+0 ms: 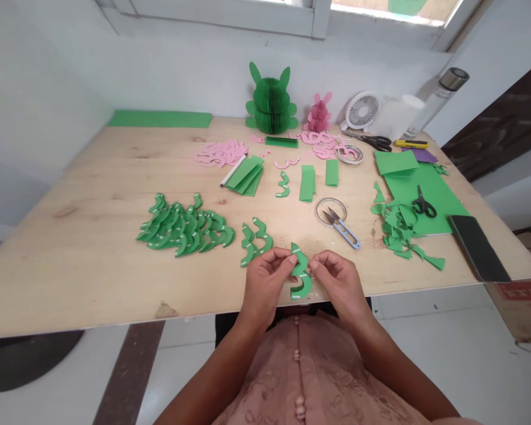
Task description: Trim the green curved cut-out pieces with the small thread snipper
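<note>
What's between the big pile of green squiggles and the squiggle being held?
The head view shows some green squiggles, then the left hand, between the pile and the held squiggle.

A bright green paper cutout (301,270), shaped like a figure 3 with a pointed top, is held at the middle of the wooden table's (84,242) near edge, its tip towards the far edge and its two rounded bulges towards the right-hand end. Small white marks dot its surface, and the lower curve shows a darker, thick inner side. From here I see the left hand (269,274) pinching its upper part, while the right hand's (337,280) fingertips are at the notch between the bulges, their grip unclear.
</note>
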`<state>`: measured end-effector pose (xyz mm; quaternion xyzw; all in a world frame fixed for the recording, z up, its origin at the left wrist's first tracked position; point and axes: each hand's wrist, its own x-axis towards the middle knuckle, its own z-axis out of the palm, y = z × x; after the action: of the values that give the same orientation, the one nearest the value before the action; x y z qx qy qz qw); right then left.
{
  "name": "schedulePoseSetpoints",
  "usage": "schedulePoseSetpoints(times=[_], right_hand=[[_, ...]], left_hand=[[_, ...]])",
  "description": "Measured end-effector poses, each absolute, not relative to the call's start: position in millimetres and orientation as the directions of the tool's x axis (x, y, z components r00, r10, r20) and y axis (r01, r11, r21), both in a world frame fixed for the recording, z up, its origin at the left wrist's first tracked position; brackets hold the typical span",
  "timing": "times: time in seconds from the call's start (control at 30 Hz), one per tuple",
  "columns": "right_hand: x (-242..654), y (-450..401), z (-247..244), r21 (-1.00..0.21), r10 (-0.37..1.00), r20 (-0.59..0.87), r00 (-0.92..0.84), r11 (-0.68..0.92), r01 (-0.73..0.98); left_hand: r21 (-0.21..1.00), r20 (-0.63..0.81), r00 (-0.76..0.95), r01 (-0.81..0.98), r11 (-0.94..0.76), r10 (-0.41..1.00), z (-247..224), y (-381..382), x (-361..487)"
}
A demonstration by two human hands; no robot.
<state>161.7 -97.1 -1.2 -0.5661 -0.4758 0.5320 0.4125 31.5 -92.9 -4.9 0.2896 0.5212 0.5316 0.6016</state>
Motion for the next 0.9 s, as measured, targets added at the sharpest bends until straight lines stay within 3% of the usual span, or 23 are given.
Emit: schedulePoseSetpoints(times=[0.33, 0.9], right_hand=[[163.4, -97.4, -0.7, -0.98, 0.98, -0.198, -0.035, -0.197, 0.035], [164.9, -98.2, -6.4, -0.949, 0.954, -0.278, -0.116, -0.291, -0.124]], left_hand=[[0.847, -0.378, -0.049, -0.423, 0.324, 0.924, -3.1, -91.8, 29.7], [0.851, -0.371, -0.015, -0.405, 0.334, 0.928, -0.2, -93.9, 31.6]])
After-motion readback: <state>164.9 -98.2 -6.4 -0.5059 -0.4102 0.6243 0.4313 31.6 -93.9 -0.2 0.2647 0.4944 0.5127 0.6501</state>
